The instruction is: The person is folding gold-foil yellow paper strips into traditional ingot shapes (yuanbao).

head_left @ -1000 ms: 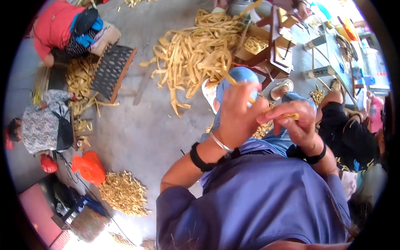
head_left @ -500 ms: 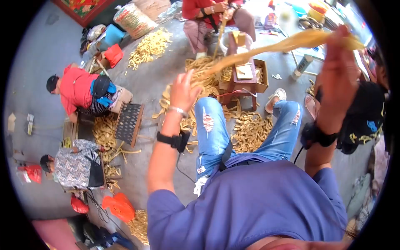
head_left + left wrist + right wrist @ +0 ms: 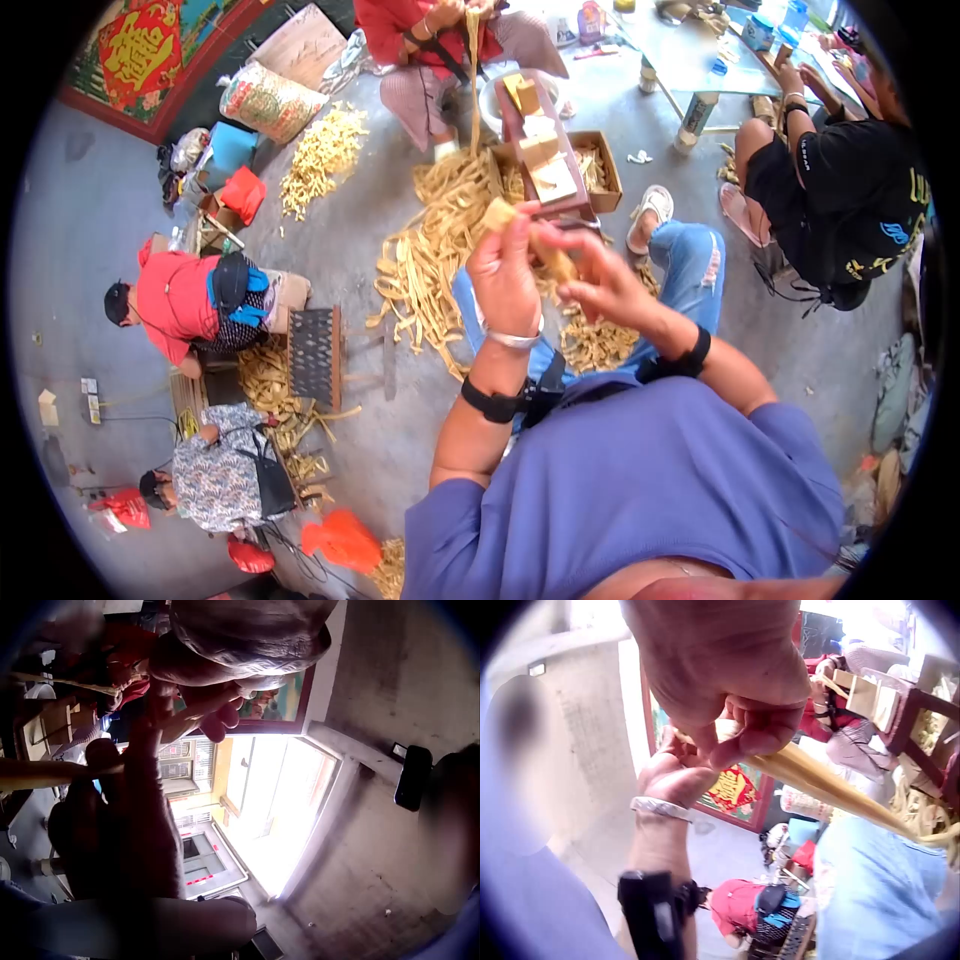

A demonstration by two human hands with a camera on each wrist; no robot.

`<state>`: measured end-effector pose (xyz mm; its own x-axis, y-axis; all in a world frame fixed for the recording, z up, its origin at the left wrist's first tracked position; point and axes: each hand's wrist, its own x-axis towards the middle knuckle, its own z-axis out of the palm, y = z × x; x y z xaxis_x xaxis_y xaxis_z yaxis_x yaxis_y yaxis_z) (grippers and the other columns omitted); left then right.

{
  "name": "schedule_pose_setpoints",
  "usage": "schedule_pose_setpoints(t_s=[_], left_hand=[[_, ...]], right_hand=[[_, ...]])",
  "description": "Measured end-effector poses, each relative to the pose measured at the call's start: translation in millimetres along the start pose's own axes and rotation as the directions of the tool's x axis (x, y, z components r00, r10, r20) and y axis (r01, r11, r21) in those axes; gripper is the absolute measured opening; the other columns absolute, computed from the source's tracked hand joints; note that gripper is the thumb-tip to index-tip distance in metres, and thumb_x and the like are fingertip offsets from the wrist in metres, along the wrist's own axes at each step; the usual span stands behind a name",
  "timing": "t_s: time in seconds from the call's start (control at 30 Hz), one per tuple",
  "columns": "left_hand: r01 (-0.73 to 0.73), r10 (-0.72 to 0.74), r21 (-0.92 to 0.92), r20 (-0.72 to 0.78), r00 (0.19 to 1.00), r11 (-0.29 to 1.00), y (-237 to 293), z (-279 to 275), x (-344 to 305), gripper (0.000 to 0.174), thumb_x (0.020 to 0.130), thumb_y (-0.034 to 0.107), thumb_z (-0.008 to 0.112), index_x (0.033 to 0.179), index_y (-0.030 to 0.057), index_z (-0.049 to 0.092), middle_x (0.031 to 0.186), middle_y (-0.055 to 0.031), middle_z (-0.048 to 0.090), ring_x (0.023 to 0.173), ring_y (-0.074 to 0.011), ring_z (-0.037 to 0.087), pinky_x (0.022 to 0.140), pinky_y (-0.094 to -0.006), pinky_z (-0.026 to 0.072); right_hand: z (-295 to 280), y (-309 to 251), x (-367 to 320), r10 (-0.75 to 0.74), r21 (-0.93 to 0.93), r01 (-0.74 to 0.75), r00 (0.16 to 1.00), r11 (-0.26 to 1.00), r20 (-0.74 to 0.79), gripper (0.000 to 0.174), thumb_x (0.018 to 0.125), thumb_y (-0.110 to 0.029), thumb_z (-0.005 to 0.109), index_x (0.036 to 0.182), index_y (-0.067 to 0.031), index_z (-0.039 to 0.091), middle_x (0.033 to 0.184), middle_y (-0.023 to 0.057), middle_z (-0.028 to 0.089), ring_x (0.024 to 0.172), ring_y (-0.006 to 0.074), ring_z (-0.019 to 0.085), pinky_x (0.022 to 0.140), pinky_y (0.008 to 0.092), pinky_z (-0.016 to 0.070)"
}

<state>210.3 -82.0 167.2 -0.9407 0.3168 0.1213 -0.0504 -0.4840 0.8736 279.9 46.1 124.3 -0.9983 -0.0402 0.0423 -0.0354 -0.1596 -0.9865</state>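
A long tan strip (image 3: 825,780) runs from the two hands down towards a heap of similar strips (image 3: 440,250) on the floor. The left hand (image 3: 508,280), with a silver bracelet, pinches a folded part of the strip (image 3: 500,214) between thumb and fingers. Close beside it, the right hand (image 3: 605,285) holds the strip with curled fingers, best seen in the right wrist view, where this hand (image 3: 727,667) lies above the left hand (image 3: 675,778). Against bright light in the left wrist view, the left hand (image 3: 247,637) is dark, with strip between both hands.
A narrow reddish bench (image 3: 550,150) with pale blocks stands beyond the hands, a cardboard box (image 3: 610,180) beside it. Short knotted pieces (image 3: 600,340) lie between the knees. Other people sit across, at left and at right. A low glass-topped table (image 3: 740,70) stands at upper right.
Half a second ago the hands were wide apart with the strip stretched between them; now they are close together in front of the body. The head view has shifted too.
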Motion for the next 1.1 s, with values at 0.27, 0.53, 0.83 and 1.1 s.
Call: schedule_pose_setpoints(t_s=[0.27, 0.53, 0.83, 1.1], left_hand=[[0.528, -0.558, 0.231, 0.093, 0.824, 0.818, -44.8, -45.1, 7.1, 0.016, 0.088, 0.009, 0.062, 0.096, 0.0033, 0.049, 0.055, -0.0001, 0.048, 0.038, -0.0066, 0.042, 0.035, -0.0216, 0.0374], [0.644, -0.772, 0.446, 0.208, 0.601, 0.622, -64.4, -47.2, -2.1, 0.013, 0.088, 0.013, 0.062, 0.083, 0.0012, 0.062, 0.058, -0.0023, 0.056, 0.04, -0.0046, 0.042, 0.037, -0.0178, 0.0319], [0.801, -0.897, 0.417, 0.298, 0.327, 0.43, -84.4, -58.6, -12.7, 0.015, 0.091, 0.014, 0.056, 0.091, -0.0003, 0.062, 0.056, 0.0007, 0.051, 0.038, -0.0031, 0.036, 0.035, -0.0186, 0.0256], [0.708, -0.797, 0.389, 0.422, 0.431, 0.589, -98.2, -66.8, -18.0, 0.014, 0.088, 0.007, 0.056, 0.101, 0.0041, 0.062, 0.084, -0.0065, 0.062, 0.075, -0.0179, 0.055, 0.067, -0.0298, 0.0449]], right_hand=[[-39.5, 19.2, -18.2, -0.517, -0.873, 0.464, 0.789, 0.147, 0.332, 0.022, 0.066, -0.011, 0.062, 0.088, -0.0166, 0.062, 0.083, -0.0005, 0.054, 0.076, 0.0157, 0.057, 0.069, 0.0327, 0.0436], [-65.9, 28.7, -35.0, -0.553, -0.782, 0.607, 0.704, 0.142, 0.446, 0.026, 0.066, -0.016, 0.06, 0.091, -0.0142, 0.066, 0.097, 0.0049, 0.054, 0.087, 0.0226, 0.055, 0.08, 0.035, 0.0455], [-55.7, 44.5, -61.1, -0.594, -0.756, 0.595, 0.722, 0.272, 0.354, 0.033, 0.074, -0.013, 0.057, 0.106, -0.0173, 0.064, 0.105, 0.007, 0.054, 0.09, 0.0233, 0.056, 0.079, 0.0367, 0.046], [-64.4, 51.2, -58.5, -0.543, -0.812, 0.519, 0.778, 0.269, 0.317, 0.024, 0.074, -0.017, 0.061, 0.097, -0.0217, 0.067, 0.099, 0.0013, 0.058, 0.086, 0.0182, 0.056, 0.077, 0.0342, 0.0426]])
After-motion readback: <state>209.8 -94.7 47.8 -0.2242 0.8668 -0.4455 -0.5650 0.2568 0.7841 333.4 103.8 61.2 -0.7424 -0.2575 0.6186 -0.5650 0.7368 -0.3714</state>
